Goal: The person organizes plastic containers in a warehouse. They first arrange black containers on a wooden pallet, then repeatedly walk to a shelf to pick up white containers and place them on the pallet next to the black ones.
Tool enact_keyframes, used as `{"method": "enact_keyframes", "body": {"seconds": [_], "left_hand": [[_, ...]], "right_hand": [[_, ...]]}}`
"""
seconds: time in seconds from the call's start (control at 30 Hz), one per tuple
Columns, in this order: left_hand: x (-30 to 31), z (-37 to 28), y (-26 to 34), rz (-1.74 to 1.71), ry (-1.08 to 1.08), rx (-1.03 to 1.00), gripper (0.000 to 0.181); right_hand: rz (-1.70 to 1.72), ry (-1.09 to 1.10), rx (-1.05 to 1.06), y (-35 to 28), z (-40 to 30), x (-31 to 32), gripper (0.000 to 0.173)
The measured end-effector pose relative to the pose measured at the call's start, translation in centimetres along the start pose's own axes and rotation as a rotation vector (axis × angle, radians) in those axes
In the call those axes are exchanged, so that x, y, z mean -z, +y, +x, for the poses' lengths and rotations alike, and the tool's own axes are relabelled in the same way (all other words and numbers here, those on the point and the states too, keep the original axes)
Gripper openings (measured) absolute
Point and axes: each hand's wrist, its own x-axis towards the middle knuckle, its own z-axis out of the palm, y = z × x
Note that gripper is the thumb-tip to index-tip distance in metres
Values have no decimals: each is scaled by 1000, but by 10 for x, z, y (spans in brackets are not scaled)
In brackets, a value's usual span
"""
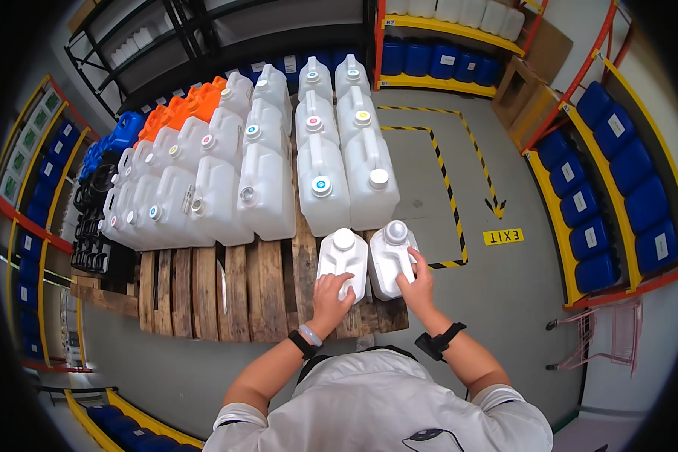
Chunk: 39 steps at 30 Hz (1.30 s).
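Two small white plastic jugs stand side by side at the near right end of a wooden pallet (205, 282). My left hand (333, 296) rests with curved fingers at the handle of the left jug (343, 248); whether it grips the handle is hidden. My right hand (417, 282) is around the handle of the right jug (385, 257), thumb on one side and fingers on the other. The left jug has a white cap, the right one a greyish translucent cap. Just behind them stand rows of larger translucent jerrycans (371, 186), with white, blue-marked, red-marked and yellow-marked caps.
Orange jerrycans (175, 110), blue ones (121, 133) and black ones (96, 226) fill the pallet's left side. Shelves of blue canisters (638, 164) stand right, left and behind. Yellow-black floor tape (449, 198) runs right of the pallet. A pink cart (613, 333) stands at lower right.
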Motion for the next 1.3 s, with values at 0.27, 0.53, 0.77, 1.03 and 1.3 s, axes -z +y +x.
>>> {"method": "enact_keyframes", "body": {"seconds": [0.27, 0.53, 0.77, 1.03, 1.3], "left_hand": [[-4, 14, -11, 124, 94, 46, 26], [-16, 25, -8, 144, 132, 59, 22], [-13, 32, -17, 155, 121, 15, 22], [-16, 31, -22, 197, 132, 3, 23], [-23, 29, -14, 175, 186, 53, 25]], "right_hand": [[18, 41, 7, 4, 11, -17, 55], [100, 57, 72, 4, 19, -24, 55], [23, 26, 19, 2, 22, -25, 56], [32, 23, 33, 2, 25, -29, 55], [-14, 106, 68, 4, 22, -38, 54]]}}
